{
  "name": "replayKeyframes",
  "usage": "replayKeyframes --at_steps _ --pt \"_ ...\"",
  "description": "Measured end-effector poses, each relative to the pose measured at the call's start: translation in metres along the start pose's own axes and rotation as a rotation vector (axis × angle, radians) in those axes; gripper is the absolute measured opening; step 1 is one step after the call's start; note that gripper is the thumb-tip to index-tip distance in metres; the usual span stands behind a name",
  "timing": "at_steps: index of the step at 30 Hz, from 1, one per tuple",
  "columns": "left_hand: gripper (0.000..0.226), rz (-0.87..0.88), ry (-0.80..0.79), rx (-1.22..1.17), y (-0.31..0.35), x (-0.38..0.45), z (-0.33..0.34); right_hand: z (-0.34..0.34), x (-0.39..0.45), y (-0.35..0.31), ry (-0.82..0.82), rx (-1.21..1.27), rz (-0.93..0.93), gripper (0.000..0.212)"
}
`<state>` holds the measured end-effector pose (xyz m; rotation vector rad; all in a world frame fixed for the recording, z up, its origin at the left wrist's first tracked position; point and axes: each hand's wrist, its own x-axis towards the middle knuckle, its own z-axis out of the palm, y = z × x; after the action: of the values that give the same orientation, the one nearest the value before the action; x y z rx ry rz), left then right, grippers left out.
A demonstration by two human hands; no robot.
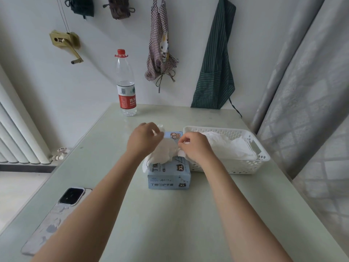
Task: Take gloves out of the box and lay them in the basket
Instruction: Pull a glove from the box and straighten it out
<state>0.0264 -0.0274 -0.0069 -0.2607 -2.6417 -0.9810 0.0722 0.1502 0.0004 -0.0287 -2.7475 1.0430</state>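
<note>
Glove (164, 150) stretched between both hands above box (168, 176) — left hand (144, 138) pinches far end, right hand (195, 146) pinches near edge, apparently. Basket (251, 163) just right of box — holds more gloves (229, 146).

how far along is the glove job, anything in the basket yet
Done: white gloves already lie in the basket. In hand: the left hand and right hand both pinch a glove over the box. Left: laying it in the basket; how many remain boxed is hidden.
</note>
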Motion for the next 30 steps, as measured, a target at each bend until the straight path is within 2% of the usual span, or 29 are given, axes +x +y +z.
replayKeyframes --at_steps 2,4,7,11,14,17,19,21,23,25,28,30 --pt "0.027 0.036 -0.249 -0.005 0.009 -0.003 0.0 0.003 0.0 0.0 0.014 0.015 0.01 0.008" --pt "0.027 0.036 -0.379 0.051 0.01 -0.004 0.003 0.006 -0.002 0.001 0.05 0.04 0.017 0.008" --pt "0.011 0.026 -0.298 0.078 0.006 0.0 0.006 0.007 -0.005 0.003 0.143 0.016 0.004 0.011" --pt "0.024 -0.042 -0.142 0.06 0.003 0.01 0.006 0.009 -0.009 0.003 0.217 -0.048 -0.103 0.023" --pt "0.027 -0.09 -0.075 0.012 0.006 0.018 0.003 0.014 -0.012 -0.002 0.107 -0.101 -0.2 0.034" --pt "0.025 -0.084 0.028 -0.057 0.019 0.024 -0.009 0.018 -0.014 -0.003 -0.034 -0.245 -0.188 0.038" --pt "0.021 -0.107 0.123 -0.203 0.029 0.028 -0.018 0.018 -0.014 -0.003 -0.134 -0.338 -0.14 0.036" --pt "0.016 -0.143 0.146 -0.408 0.037 0.033 -0.025 0.015 -0.013 -0.004 -0.181 -0.351 -0.112 0.033" --pt "0.013 -0.162 0.145 -0.519 0.042 0.034 -0.031 0.009 -0.011 -0.009 -0.125 -0.276 -0.115 0.025" --pt "0.014 -0.155 0.146 -0.571 0.049 0.033 -0.037 -0.001 -0.007 -0.014 0.046 -0.135 -0.112 0.021" --pt "0.021 -0.124 0.148 -0.672 0.061 0.032 -0.046 -0.014 -0.002 -0.021 0.289 0.121 -0.108 0.053" --pt "0.024 -0.115 0.129 -0.713 0.067 0.032 -0.049 -0.022 0.0 -0.026 0.257 0.259 -0.116 0.066"
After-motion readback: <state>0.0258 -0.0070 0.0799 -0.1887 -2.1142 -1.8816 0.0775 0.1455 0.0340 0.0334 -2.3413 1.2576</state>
